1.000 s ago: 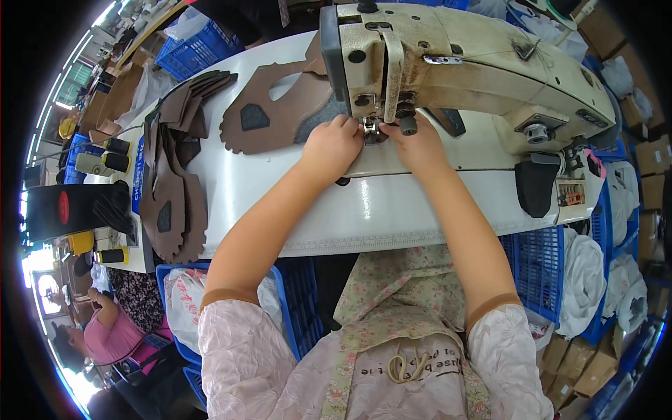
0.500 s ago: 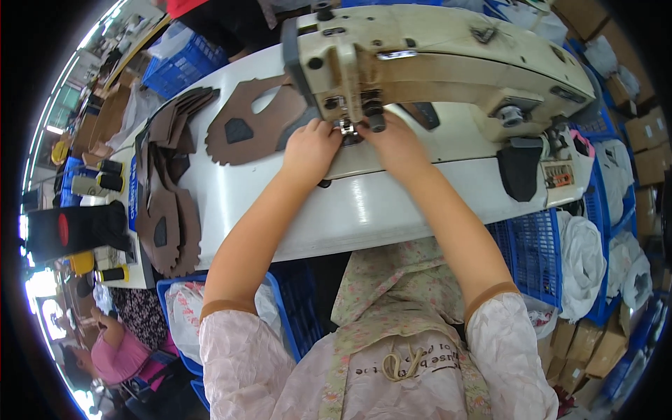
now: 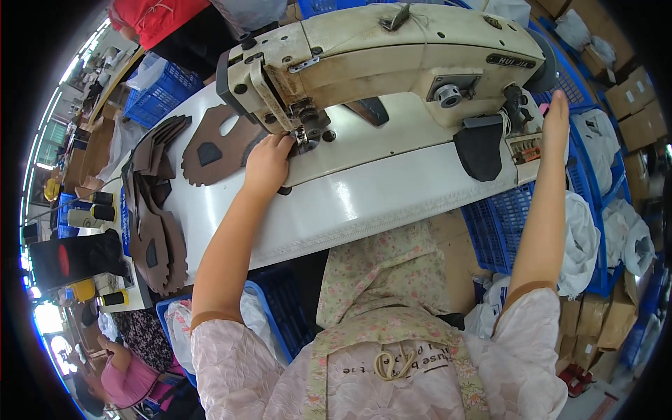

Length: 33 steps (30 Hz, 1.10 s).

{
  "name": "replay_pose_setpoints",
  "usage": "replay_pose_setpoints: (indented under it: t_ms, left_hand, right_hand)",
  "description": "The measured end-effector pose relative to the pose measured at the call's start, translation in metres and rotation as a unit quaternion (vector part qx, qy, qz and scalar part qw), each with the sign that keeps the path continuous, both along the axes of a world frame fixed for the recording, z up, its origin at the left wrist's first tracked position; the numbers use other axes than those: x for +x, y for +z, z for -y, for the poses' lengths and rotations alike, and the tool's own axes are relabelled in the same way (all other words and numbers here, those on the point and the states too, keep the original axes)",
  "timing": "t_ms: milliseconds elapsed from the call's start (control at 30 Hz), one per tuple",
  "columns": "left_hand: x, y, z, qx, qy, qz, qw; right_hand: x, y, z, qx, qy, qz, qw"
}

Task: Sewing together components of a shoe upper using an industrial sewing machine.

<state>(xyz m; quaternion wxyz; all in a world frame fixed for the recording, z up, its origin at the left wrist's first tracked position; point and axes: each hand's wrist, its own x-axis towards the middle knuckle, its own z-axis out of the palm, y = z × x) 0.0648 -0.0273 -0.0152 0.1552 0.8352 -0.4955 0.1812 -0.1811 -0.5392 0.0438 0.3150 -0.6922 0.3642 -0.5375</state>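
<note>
A cream sewing machine (image 3: 378,52) stands on a white table. At its needle and presser foot (image 3: 302,140), my left hand (image 3: 268,159) has its fingers closed together on the right end of a brown shoe-upper piece (image 3: 234,143). That piece has a notched edge, an oval cut-out and a dark patch; its end under my fingers is hidden. My right hand (image 3: 558,115) is raised at the machine's right end, beside the dark handwheel (image 3: 544,61). Its fingers point upward, stretched out and seen edge-on, with nothing visible in them.
Stacked brown pieces (image 3: 150,224) lie along the table's left end. A black flap (image 3: 479,150) hangs below the machine arm. Blue crates (image 3: 493,224) stand under the table and at the right. Thread spools (image 3: 101,212) sit at the left. A person in red (image 3: 164,21) is behind.
My right hand has left the needle area and moved far right to the machine's handwheel end. My left hand stays by the presser foot. The whole view has shifted.
</note>
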Motion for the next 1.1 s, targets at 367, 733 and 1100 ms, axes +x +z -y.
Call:
replay_pose_setpoints:
  t_ms: [367,733,1100]
  left_hand:
    - [-0.004,-0.001,-0.014,0.016,0.022,-0.029,0.999]
    - [0.0,-0.005,-0.019,0.02,0.04,-0.022,0.999]
    - [0.008,-0.006,-0.014,0.037,0.047,0.028,0.998]
  right_hand:
    - [0.032,0.068,0.056,-0.014,0.022,-0.252,0.967]
    - [0.004,0.034,0.022,0.036,0.028,-0.076,0.996]
    - [-0.08,-0.039,0.009,-0.121,0.29,-0.463,0.829]
